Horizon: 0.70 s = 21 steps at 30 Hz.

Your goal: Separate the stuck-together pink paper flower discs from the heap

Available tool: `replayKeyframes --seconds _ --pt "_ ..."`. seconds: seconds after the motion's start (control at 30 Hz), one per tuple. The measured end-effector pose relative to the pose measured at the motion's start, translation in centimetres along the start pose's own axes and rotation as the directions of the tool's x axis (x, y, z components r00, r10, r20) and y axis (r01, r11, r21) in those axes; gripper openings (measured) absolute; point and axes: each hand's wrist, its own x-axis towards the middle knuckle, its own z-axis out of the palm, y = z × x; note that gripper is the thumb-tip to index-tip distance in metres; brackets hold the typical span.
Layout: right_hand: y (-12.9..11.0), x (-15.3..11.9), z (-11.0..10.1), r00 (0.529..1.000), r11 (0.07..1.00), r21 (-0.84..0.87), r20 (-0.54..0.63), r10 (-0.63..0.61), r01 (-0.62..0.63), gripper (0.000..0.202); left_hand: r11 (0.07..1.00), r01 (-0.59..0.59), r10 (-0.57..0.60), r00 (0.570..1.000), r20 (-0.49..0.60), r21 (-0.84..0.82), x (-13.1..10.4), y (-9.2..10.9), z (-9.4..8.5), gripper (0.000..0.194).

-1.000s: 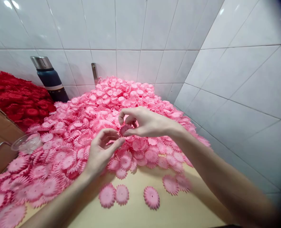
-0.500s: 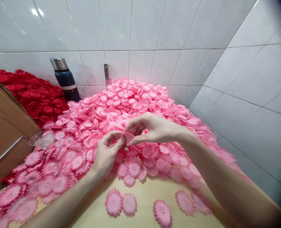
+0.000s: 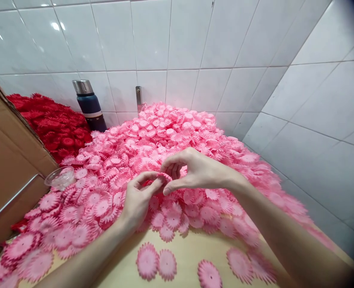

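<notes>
A: What are the fingers doing?
B: The left hand (image 3: 136,202) pinches a pink flower piece (image 3: 165,176) between thumb and fingers. The right hand (image 3: 202,170) has thumb and fingers parted, the fingers curled above, the thumb below.

A: Which way does the piece lie from them?
B: It sticks out from the left fingertips toward the gap in the right hand, so it sits between the two. The left hand is nearer, being in contact; the right is just beside it. The piece seems tipped nearly edge-on, its visible rim sloping down to the right.

A: Does the right hand touch it?
B: That cannot be told; fingertips and rim run together there.

A: And farther out?
B: A pink heap (image 3: 177,128) rises behind the hands against a tiled wall (image 3: 153,48). Loose pieces (image 3: 167,265) lie nearer, on the table (image 3: 189,244). Off to the left are a see-through cup (image 3: 60,178), a cardboard box (image 3: 12,160), a bottle (image 3: 90,106) and a red heap (image 3: 51,124).

A: What is hard to make out?
B: Left fingertips hide part of the held piece; it may be one layer or several. The box runs off the left edge, and the loose pieces by the right forearm are blurred.
</notes>
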Motion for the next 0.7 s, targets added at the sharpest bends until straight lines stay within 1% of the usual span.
replayKeyframes --seconds 0.13,0.2,0.33,0.43,0.53,0.6,0.7 --pt "-0.19 -0.05 -0.31 0.999 1.000 0.004 0.042 0.003 -0.003 0.019 0.998 0.024 -0.024 1.000 -0.006 -0.053 -0.08 0.33 0.21 0.020" --pt "-0.18 -0.08 -0.39 0.999 1.000 0.025 0.048 0.005 -0.007 0.017 0.996 0.034 -0.036 0.999 -0.030 -0.088 -0.11 0.45 0.27 0.021" --pt "-0.07 -0.13 -0.24 1.000 0.998 0.060 -0.004 0.026 -0.026 0.015 0.989 0.042 -0.054 0.995 -0.080 -0.143 -0.08 0.43 0.22 0.021" --pt "-0.14 -0.11 0.03 0.998 0.999 0.017 -0.047 0.030 -0.029 0.016 0.987 0.027 -0.037 0.998 -0.056 -0.157 0.00 0.23 0.13 0.019" --pt "-0.41 -0.12 0.28 0.997 0.999 -0.054 -0.071 0.005 -0.009 0.013 0.982 0.018 -0.022 1.000 -0.016 -0.187 0.08 -0.04 0.09 0.023" --pt "-0.61 -0.18 0.37 0.998 0.996 -0.092 -0.069 -0.010 0.004 0.010 0.975 0.021 -0.019 1.000 0.010 -0.220 0.09 -0.23 0.09 0.027" --pt "-0.79 -0.30 0.42 0.999 0.993 -0.121 -0.043 -0.021 0.015 0.015 0.968 0.034 -0.030 0.999 0.018 -0.250 -0.01 -0.46 0.12 0.036"
